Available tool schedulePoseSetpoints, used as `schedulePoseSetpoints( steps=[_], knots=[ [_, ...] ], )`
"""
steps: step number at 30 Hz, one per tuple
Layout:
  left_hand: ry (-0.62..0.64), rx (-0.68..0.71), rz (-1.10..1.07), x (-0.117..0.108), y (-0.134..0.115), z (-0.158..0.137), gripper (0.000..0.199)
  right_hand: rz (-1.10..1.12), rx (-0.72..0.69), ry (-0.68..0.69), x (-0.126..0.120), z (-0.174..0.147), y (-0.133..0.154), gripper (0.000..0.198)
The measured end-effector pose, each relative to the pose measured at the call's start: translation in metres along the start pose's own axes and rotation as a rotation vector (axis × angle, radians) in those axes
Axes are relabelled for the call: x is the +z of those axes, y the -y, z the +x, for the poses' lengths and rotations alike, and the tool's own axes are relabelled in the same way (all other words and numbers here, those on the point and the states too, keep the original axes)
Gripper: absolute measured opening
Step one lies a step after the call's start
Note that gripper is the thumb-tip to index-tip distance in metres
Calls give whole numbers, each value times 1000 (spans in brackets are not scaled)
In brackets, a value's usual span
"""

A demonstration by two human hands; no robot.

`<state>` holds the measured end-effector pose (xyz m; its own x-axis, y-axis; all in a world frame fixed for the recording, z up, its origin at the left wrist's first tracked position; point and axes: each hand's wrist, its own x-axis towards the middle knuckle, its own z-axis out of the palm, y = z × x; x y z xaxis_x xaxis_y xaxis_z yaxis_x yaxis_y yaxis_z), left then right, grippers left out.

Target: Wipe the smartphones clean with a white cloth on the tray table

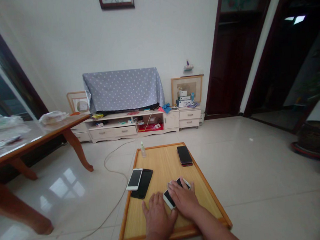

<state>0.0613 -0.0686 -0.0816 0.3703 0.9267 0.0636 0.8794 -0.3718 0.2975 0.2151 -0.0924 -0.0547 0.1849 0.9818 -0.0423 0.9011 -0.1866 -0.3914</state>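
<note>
A white-edged smartphone (169,200) with a dark screen lies at a slant on the low wooden table (163,160). My right hand (183,198) covers its middle, fingers bent over the screen. A small whitish piece (170,185) shows by those fingertips, too blurred to name. On the near left side, my left hand (158,215) rests on the tabletop with fingers stretched out, its thumb close to the phone's lower edge. Farther left, a white smartphone (135,179) partly overlaps a black tablet-like slab or case (145,183).
A dark phone (184,155) lies atop a reddish item at the table's far right. A small clear bottle (143,150) stands at the far left corner. A cable (116,170) runs over the floor. A larger wooden table (73,124) stands left, a white TV cabinet (113,132) behind.
</note>
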Motion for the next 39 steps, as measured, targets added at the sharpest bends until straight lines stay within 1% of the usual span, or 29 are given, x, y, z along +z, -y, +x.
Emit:
schedulePoseSetpoints(
  steps=[3, 5, 7, 10, 11, 12, 13, 16, 17, 18, 19, 20, 23, 24, 25, 26, 27, 30, 31, 32, 34, 37, 38, 39],
  knots=[
    [0, -8, 21, -2, -2, -1, 71, -24, 178, -39, -6, 13, -18, 60],
    [0, -7, 27, -2, -2, 0, 71, -27, 216, -52, -5, 15, -20, 61],
    [2, -9, 27, -2, -1, 1, 71, -23, 153, -43, 0, 10, -12, 61],
    [20, -11, 19, -2, 0, 2, 69, 4, -49, -13, 8, 0, 4, 59],
    [22, -14, 17, -2, 0, 2, 68, 13, -92, -10, 9, -2, 7, 59],
    [21, -16, 16, -2, 0, 2, 68, 18, -101, -13, 8, -2, 7, 59],
    [17, -15, 16, -1, 0, 2, 68, 16, -75, -25, 6, -1, 6, 59],
    [1, -6, 18, 1, 2, 1, 70, -18, 110, -77, -2, 4, -7, 61],
    [-2, -2, 18, 2, 3, 1, 70, -29, 154, -89, -3, 5, -10, 61],
    [-5, 2, 17, 4, 4, 1, 70, -35, 170, -91, -2, 4, -10, 60],
    [-8, 5, 14, 5, 5, 1, 70, -35, 153, -81, -1, 2, -9, 59],
    [-9, 7, 11, 6, 6, 2, 68, -26, 107, -64, 3, -2, -5, 58],
    [1, -1, 2, 5, 6, 3, 60, 20, -102, -23, 13, -14, 10, 55],
    [9, -7, 3, 5, 6, 3, 58, 31, -145, -20, 15, -17, 13, 54],
    [16, -10, 7, 4, 6, 2, 58, 36, -157, -20, 14, -18, 14, 55],
    [21, -11, 13, 3, 6, 2, 59, 33, -134, -23, 11, -17, 12, 55],
    [24, -8, 21, 3, 6, 2, 61, 24, -82, -29, 7, -15, 9, 56],
    [13, -1, 35, 3, 6, 1, 72, -15, 124, -40, -6, -7, -6, 59],
    [9, -4, 37, 4, 7, 1, 73, -24, 158, -44, -9, -7, -8, 60],
    [13, -6, 39, 4, 7, 1, 74, -25, 162, -44, -9, -8, -8, 60],
    [33, -15, 42, 4, 7, 1, 72, 2, 75, -27, -4, -15, -2, 58],
    [69, -33, 41, 0, 4, 2, 62, 73, -120, 13, 5, -31, 10, 55],
    [75, -37, 42, -2, 3, 1, 61, 84, -153, 18, 6, -34, 11, 55],
    [77, -41, 45, -4, 1, 1, 61, 82, -153, 17, 5, -35, 10, 55]
  ],
)
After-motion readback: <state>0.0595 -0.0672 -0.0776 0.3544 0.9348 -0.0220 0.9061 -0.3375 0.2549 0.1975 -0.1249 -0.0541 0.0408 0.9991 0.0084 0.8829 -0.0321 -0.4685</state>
